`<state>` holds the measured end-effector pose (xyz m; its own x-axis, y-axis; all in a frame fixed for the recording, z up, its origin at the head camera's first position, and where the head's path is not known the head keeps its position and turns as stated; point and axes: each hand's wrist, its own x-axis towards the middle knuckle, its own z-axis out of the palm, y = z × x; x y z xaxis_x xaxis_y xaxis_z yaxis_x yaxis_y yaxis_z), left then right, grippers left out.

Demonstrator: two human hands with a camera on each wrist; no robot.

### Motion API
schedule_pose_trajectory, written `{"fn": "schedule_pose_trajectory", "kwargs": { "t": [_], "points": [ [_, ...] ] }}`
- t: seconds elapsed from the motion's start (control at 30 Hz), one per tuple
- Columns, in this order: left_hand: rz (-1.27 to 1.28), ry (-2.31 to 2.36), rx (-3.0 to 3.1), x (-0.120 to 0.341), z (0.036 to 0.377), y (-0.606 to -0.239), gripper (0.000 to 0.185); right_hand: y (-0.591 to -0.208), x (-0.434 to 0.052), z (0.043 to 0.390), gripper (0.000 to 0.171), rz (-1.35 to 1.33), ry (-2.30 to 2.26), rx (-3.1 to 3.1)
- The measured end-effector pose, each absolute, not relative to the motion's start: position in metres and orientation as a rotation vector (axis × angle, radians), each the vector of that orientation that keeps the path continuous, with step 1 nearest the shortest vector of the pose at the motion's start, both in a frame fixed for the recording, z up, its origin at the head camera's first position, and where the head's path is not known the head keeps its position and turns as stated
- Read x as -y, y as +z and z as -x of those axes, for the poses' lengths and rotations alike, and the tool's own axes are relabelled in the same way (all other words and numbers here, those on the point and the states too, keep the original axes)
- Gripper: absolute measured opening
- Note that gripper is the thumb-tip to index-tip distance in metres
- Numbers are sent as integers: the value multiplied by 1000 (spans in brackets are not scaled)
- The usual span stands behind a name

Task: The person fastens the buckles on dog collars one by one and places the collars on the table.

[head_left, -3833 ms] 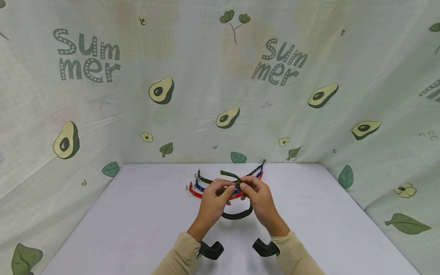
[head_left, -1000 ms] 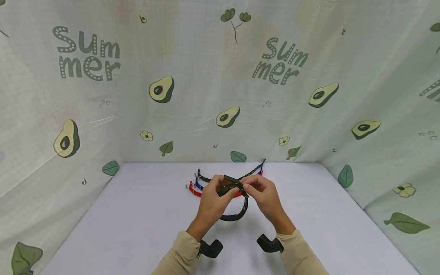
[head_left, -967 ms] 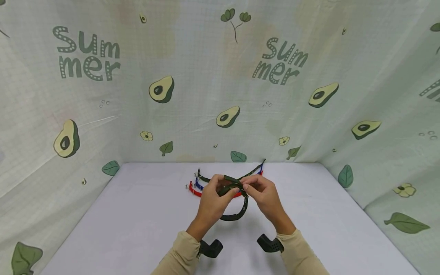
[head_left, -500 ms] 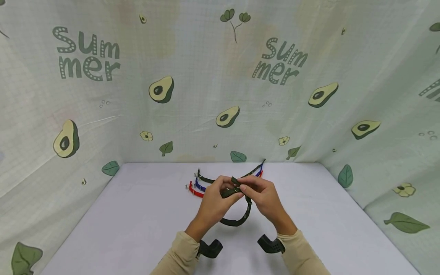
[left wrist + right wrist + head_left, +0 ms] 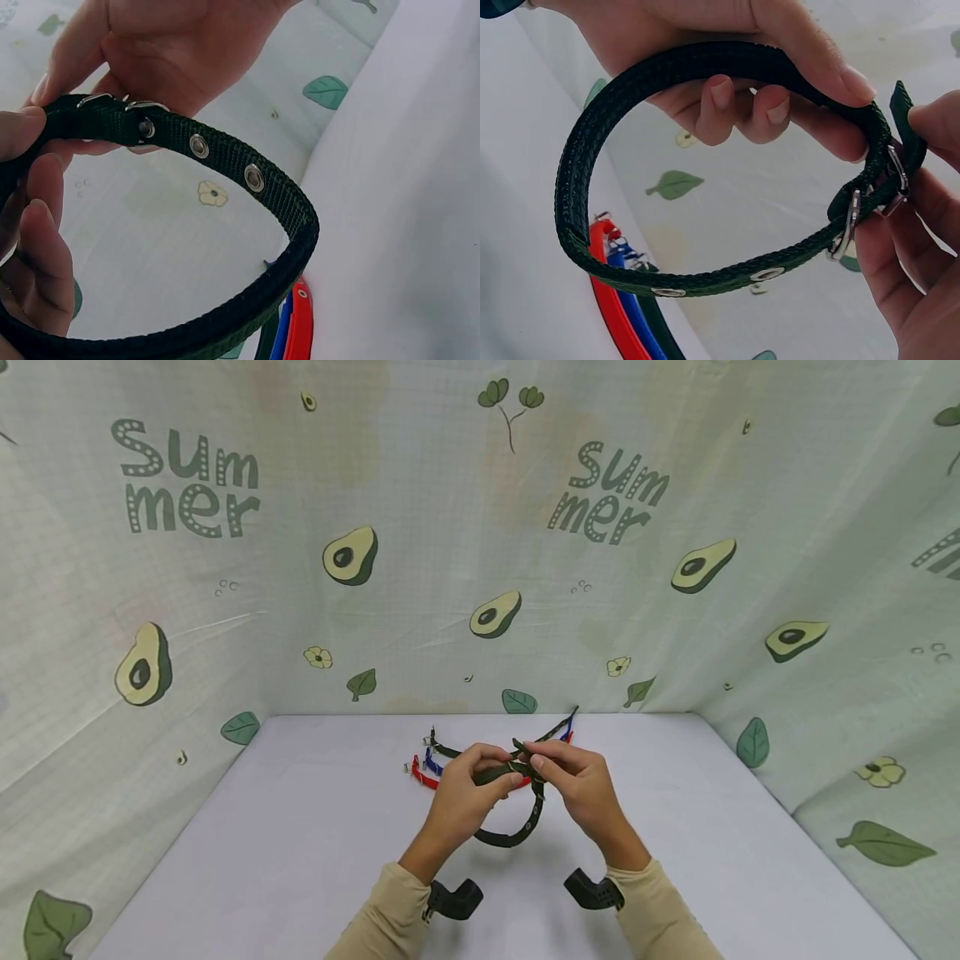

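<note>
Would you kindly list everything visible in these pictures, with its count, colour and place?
Held collar: one, dark green webbing with metal eyelets and buckle, bent into a loop, held above the table between both hands.
Collars on table: three, lying side by side beyond the hands: red collar, blue collar, dark green collar.
Table: one, white, under everything.
Curtain: pale green, printed with avocados, leaves and "Summer", around the table on three sides.
Wrist cameras: two, black, one under each wrist.
Sleeves: two, beige.
Left hand: grips the held collar's strap.
Right hand: its fingers pinch the strap end at the buckle.
</note>
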<state>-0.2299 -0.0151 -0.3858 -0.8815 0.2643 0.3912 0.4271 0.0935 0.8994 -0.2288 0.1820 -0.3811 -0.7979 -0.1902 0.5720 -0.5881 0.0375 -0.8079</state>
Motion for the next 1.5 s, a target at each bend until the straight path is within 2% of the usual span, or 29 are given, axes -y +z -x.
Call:
{"fn": "schedule_pose_trajectory", "kwargs": {
  "t": [0.8, 1.5],
  "points": [
    [686, -1849, 2151, 14, 231, -389, 31, -381, -187, 229, 16, -687, 1777, 2034],
    [697, -1848, 2132, 16, 229, -389, 30, -382, -184, 230, 14, -811, 1688, 1989]
  ]
}}
